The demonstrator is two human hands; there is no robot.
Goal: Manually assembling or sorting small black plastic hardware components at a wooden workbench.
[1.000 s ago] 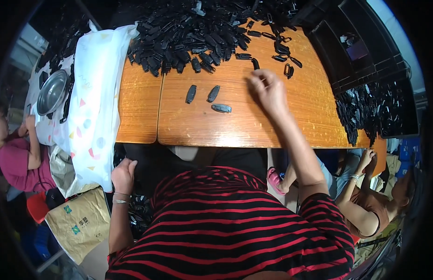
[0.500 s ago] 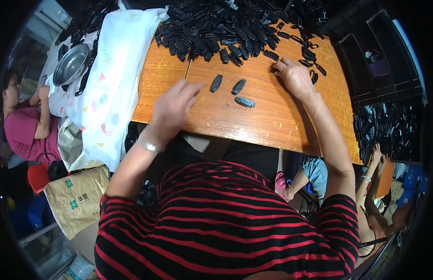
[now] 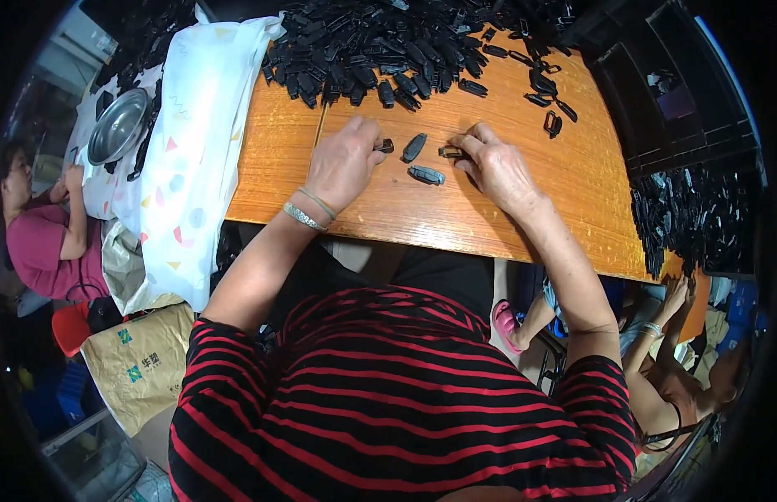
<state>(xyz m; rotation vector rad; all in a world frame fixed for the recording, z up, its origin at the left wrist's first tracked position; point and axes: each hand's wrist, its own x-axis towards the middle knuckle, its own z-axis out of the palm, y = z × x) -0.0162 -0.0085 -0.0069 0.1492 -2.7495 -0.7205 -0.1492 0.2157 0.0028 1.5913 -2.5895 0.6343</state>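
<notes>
My left hand [image 3: 345, 166] is closed, thumb and fingertips pinching a small oblong black plastic piece [image 3: 386, 145] at the wooden tabletop. Opposite it, my right hand [image 3: 495, 167] grips a small black plastic frame [image 3: 449, 152] with an opening in its middle. Between the hands lie two loose oblong black plastic pieces: one [image 3: 414, 148] slants away from me, and a greyer-looking one [image 3: 427, 175] lies crosswise nearer the front edge. Neither of these two is touched by a hand. My fingers partly cover both held parts.
A large heap of black plastic pieces [image 3: 363, 50] covers the far side of the wooden table [image 3: 388, 219]. Scattered black frames [image 3: 541, 82] lie at the far right. Patterned white sheeting [image 3: 183, 159] and a metal bowl [image 3: 119, 125] are at left. People work on both sides.
My left hand has closed on the leftmost oblong piece. My right hand has come left and nearer, away from the scattered parts, now carrying a black frame.
</notes>
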